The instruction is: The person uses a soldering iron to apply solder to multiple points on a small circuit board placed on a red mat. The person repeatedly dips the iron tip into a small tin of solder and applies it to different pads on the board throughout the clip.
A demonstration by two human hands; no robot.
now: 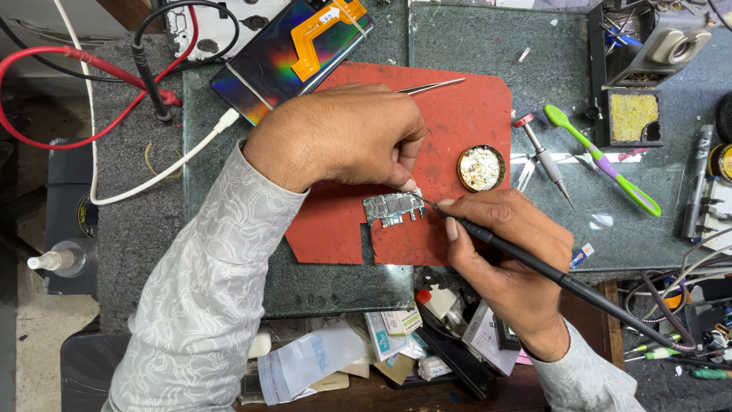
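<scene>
Red mat (473,114); left hand (343,137) hides tweezers (431,86) (mostly); circuit board (393,207).

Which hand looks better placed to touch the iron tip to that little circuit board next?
The right hand, probably. It grips the black soldering iron, whose tip already sits at the circuit board edge. The left hand is busy with tweezers, its fingers at the board.

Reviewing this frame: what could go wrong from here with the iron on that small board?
The soldering iron tip sits right beside the left hand fingertips pinning the circuit board; a slip might burn them. The board is held only by fingers, so it may shift on the red mat.
</scene>
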